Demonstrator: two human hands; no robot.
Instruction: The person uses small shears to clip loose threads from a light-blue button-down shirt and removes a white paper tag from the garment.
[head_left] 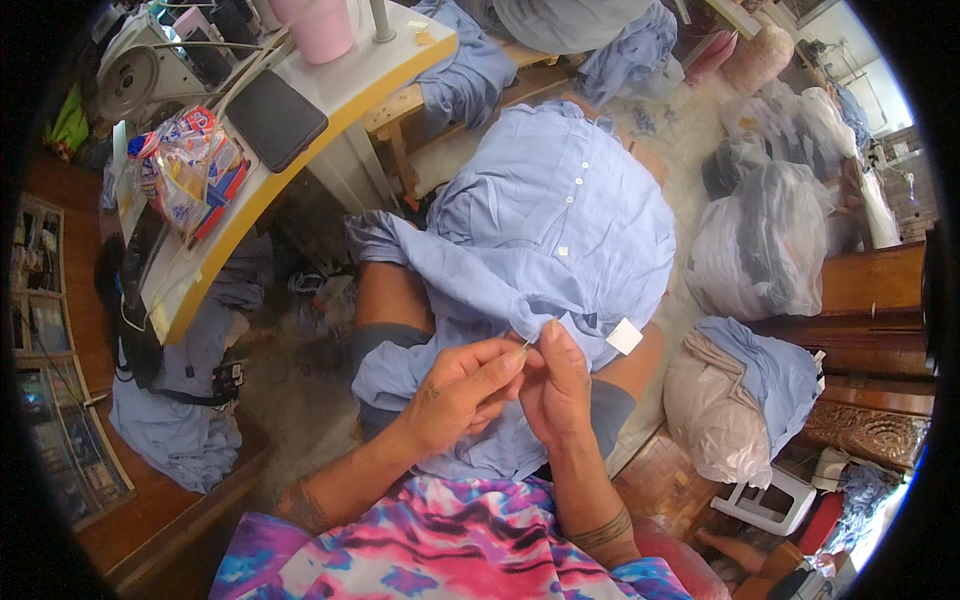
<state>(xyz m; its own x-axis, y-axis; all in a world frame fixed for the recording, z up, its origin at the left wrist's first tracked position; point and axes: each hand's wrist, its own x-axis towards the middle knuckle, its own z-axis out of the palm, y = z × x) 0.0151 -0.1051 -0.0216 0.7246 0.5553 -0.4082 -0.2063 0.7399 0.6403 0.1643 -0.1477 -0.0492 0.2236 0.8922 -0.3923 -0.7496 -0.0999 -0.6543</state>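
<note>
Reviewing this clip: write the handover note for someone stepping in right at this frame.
Left hand: fingertips pinched on a thin needle-like pin, too small to identify for sure.
Right hand: pinching a fold of the light blue shirt beside it.
The shirt lies spread over the lap, its row of white buttons facing up, a white tag at its near edge.
Done: cannot be read from this view.
Left: hand work at the pinched fold is in progress; more blue garments sit in bags to the right.

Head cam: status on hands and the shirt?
Left hand and right hand together, pinching a needle. Light blue shirt draped over the lap. Nothing blocking.
</note>
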